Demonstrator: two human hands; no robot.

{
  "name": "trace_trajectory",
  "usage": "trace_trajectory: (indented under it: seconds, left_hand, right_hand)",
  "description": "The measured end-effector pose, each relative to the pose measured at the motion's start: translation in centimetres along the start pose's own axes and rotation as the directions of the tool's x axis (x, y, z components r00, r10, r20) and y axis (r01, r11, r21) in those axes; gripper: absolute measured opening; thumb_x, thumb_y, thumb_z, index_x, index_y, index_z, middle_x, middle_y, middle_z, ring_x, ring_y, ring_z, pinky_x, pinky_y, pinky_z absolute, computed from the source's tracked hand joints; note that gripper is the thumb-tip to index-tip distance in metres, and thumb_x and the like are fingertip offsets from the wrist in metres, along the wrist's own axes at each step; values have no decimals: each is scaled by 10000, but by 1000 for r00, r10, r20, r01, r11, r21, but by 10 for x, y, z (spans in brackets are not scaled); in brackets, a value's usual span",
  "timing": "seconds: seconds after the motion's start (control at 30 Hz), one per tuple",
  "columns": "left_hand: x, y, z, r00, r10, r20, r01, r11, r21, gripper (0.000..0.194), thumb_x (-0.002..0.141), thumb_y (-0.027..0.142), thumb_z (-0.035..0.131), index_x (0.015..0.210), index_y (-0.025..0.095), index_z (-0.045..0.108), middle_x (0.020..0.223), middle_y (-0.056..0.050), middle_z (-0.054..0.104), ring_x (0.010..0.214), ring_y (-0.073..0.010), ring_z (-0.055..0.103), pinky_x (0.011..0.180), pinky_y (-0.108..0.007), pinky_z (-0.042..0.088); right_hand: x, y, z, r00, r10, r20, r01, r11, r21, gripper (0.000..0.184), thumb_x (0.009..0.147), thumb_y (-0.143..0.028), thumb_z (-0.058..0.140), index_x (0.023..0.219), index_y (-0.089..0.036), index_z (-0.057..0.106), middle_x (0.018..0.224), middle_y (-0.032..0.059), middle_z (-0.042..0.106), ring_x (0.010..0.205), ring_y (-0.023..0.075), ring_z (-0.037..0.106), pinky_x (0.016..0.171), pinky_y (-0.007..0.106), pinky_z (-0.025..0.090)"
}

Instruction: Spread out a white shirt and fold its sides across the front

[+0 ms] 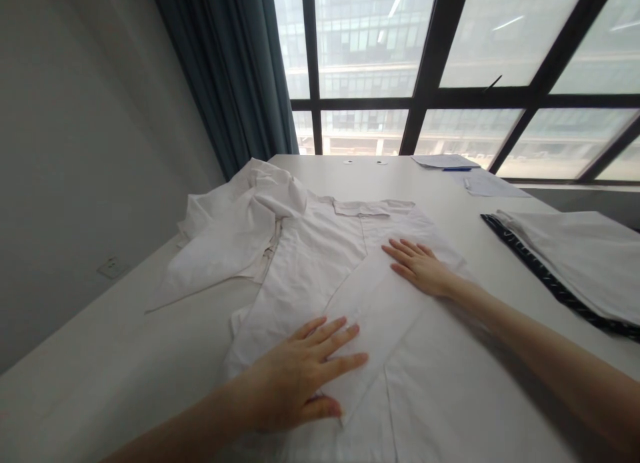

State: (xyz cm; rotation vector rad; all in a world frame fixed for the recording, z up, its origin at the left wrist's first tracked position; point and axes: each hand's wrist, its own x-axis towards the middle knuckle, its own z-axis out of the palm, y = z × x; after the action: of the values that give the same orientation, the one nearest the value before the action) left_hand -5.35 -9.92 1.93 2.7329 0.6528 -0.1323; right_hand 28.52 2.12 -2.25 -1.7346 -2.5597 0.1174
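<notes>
Where the white garment (305, 263) lies: spread over the middle of the white table (115, 356), its centre taken as the clock's hub
Left hand (295, 376): at 7 o'clock, palm down on the garment, fingers fanned wide and nearly straight, gripping nothing
Right hand (420, 269): at 2 o'clock, laid flat on the cloth, fingers extended with small gaps, thumb apart, nothing in its grasp
Flat panel (375, 306): slanting from 2 toward 6 o'clock, both hands touching it
Bunched cloth (235, 229): at 10 o'clock, rumpled, beside the flatter part
Folded white fabric (585, 249): at 3 o'clock, apart from the garment, black patterned edge (550, 279) along its near side
Papers (443, 161) and blue pen (457, 169): at 1 o'clock, near the table's far edge
Blue curtain (235, 69): at 11 o'clock, beside the window (370, 43)
</notes>
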Motion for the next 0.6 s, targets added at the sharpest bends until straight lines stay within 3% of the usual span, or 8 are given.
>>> trace_trajectory:
  seconds: [0.23,0.6]
  left_hand:
    - [0,-1,0,1000,13,-8,-13,1000,-18,646,944,469,530,1517,344,258,1614,-43,144,1477,-278,162,1187,-508,201]
    - [-1,-2,0,1000,11,-5,-11,999,-37,681,919,457,582,1514,344,268,1613,-39,151,1472,-283,189,1186,-499,212]
  right_hand:
    - [37,56,-1,984,178,-33,-179,983,-48,627,972,-555,166,1527,-292,293,1602,26,221,1462,282,207,1162,535,187]
    - [66,95,-1,956,292,-33,-293,955,-44,678,950,-595,132,1532,-277,273,1608,22,213,1470,262,188,1148,542,219]
